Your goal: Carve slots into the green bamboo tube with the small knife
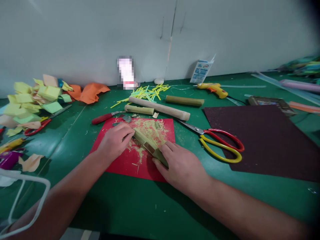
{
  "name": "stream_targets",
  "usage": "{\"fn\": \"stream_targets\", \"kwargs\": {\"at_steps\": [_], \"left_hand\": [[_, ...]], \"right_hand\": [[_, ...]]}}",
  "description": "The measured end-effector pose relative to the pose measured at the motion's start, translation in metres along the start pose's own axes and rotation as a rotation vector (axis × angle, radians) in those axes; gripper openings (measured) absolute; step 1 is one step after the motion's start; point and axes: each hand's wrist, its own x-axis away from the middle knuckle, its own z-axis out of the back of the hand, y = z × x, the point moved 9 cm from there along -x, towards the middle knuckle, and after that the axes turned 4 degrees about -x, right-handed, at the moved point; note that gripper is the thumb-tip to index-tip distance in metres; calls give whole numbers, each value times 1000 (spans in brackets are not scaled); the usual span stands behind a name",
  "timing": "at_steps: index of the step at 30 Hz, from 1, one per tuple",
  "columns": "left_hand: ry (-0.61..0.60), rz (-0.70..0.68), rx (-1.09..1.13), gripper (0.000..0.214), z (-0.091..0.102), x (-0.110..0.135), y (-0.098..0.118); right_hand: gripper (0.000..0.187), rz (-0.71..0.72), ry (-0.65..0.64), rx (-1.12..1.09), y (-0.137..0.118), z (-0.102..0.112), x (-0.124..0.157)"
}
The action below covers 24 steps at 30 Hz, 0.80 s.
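Note:
A green bamboo piece (pixel 146 142) lies slanted on a red sheet (pixel 130 163) strewn with pale shavings. My left hand (pixel 115 140) curls its fingers over the piece's far end. My right hand (pixel 181 166) grips the near end, fingers wrapped round it. Whether either hand also holds a blade is hidden.
Behind the sheet lie a red-handled knife (pixel 103 117), two bamboo sections (pixel 139 109) (pixel 184 100), a wooden stick (pixel 160 108) and coloured strips (pixel 147 92). Red-and-yellow scissors (pixel 220 141) and a dark sheet (pixel 260 140) are to the right, a glue gun (pixel 213 89) behind. Paper scraps (pixel 32 100) pile up at left.

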Motion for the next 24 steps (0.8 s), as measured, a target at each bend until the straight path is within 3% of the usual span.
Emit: {"fn": "stream_targets", "kwargs": {"at_steps": [24], "left_hand": [[-51, -41, 14, 19, -8, 0, 8]], "right_hand": [[13, 25, -1, 31, -4, 1, 0]]}}
